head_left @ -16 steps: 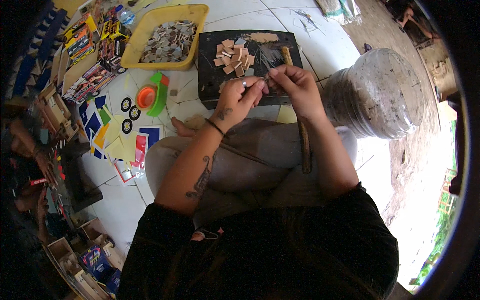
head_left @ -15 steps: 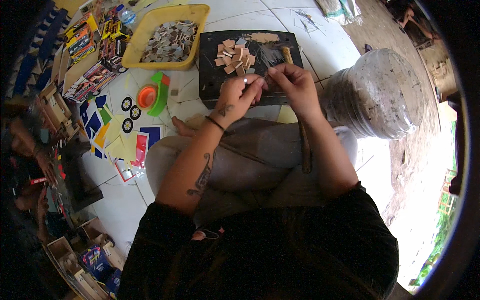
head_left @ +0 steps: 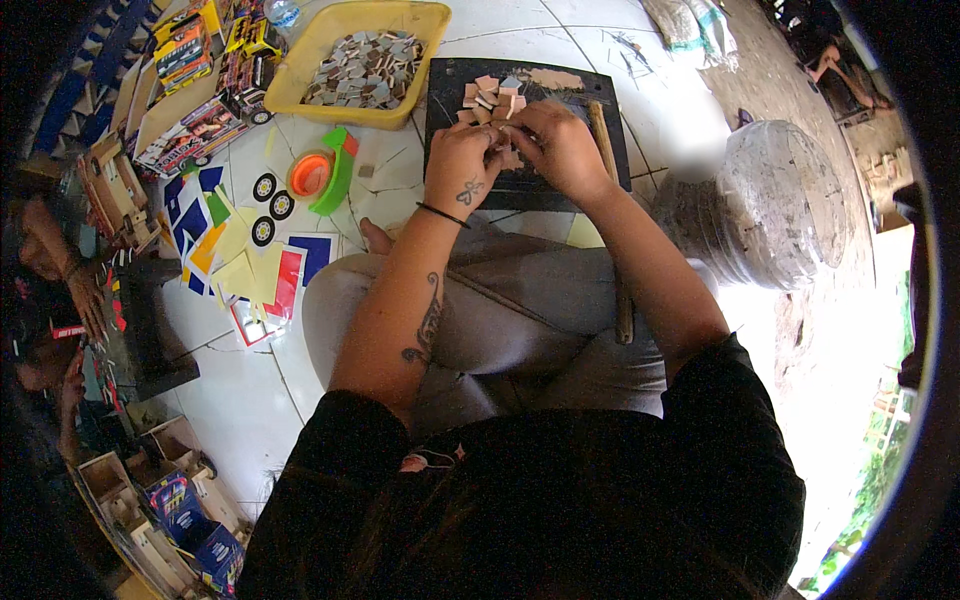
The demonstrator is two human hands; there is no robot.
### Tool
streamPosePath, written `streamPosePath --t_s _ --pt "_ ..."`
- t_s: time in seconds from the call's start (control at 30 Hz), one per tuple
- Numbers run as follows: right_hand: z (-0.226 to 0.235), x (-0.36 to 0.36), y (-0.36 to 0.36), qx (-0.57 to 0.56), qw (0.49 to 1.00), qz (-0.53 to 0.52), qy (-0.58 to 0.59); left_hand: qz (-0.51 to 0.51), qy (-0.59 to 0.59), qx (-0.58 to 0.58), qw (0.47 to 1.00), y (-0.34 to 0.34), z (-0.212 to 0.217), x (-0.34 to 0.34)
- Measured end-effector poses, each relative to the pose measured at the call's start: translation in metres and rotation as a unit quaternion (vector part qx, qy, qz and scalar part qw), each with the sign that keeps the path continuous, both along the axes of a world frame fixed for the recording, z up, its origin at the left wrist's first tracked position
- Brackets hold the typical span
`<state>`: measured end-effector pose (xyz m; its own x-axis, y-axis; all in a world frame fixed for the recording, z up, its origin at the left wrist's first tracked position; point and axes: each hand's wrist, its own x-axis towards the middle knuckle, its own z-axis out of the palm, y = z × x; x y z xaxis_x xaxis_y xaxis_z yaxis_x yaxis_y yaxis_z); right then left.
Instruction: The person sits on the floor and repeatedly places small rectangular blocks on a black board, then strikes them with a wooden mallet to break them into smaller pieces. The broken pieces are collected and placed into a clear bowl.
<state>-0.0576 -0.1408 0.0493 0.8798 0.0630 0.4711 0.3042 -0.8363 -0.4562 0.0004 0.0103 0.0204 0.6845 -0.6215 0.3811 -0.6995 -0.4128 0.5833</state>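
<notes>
My left hand [head_left: 462,162] and my right hand [head_left: 562,148] meet over a low black board [head_left: 448,76] in front of my crossed legs. Both have their fingers pinched together, tip to tip. Whatever lies between the fingertips is too small and covered to make out. Just beyond the fingers, small square wooden pieces [head_left: 487,92] lie heaped on the board, partly hidden by my hands. A long wooden handle [head_left: 603,135] runs from the board's right side down past my right forearm toward my lap; its head does not show.
A yellow tub [head_left: 437,45] of small squares stands far left. Nearer lie a green tape dispenser [head_left: 343,178], toy wheels [head_left: 263,231] and coloured sheets [head_left: 235,270]. Toy trucks [head_left: 190,135] line the left. A large clear plastic container [head_left: 780,200] stands right. Another person's hand [head_left: 87,300] is at far left.
My hands have drawn closer together and now cover part of the heap of wooden squares. The whole view has shifted, so the board and tub sit farther right.
</notes>
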Motion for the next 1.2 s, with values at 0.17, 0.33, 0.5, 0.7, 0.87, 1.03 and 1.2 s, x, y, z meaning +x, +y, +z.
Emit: streamPosePath --t_s 0.17,0.33,0.5,0.7,0.87,1.03,1.2 --pt "0.009 -0.005 0.003 0.001 0.998 -0.033 0.058 -0.021 0.037 -0.073 0.996 -0.002 -0.010 -0.001" --pt "0.026 -0.084 -0.007 -0.203 0.917 -0.292 0.183 -0.005 0.025 -0.097 0.995 -0.002 -0.021 -0.005" --pt "-0.005 -0.139 -0.014 -0.054 0.892 -0.309 0.324 0.016 -0.009 -0.133 0.991 -0.008 -0.027 -0.011" --pt "0.023 -0.164 -0.021 0.211 0.924 -0.219 0.232 0.014 -0.039 -0.131 0.990 -0.008 -0.026 -0.014" --pt "0.057 -0.201 0.013 0.207 0.910 -0.204 0.297 0.017 -0.048 -0.130 0.990 -0.008 -0.030 -0.015" --pt "0.066 -0.210 0.030 0.053 0.958 -0.190 0.207 0.020 -0.077 -0.115 0.990 -0.007 -0.036 -0.016" --pt "0.074 -0.214 0.033 -0.013 0.957 -0.185 0.225 0.027 -0.121 -0.119 0.985 -0.009 -0.040 -0.014"
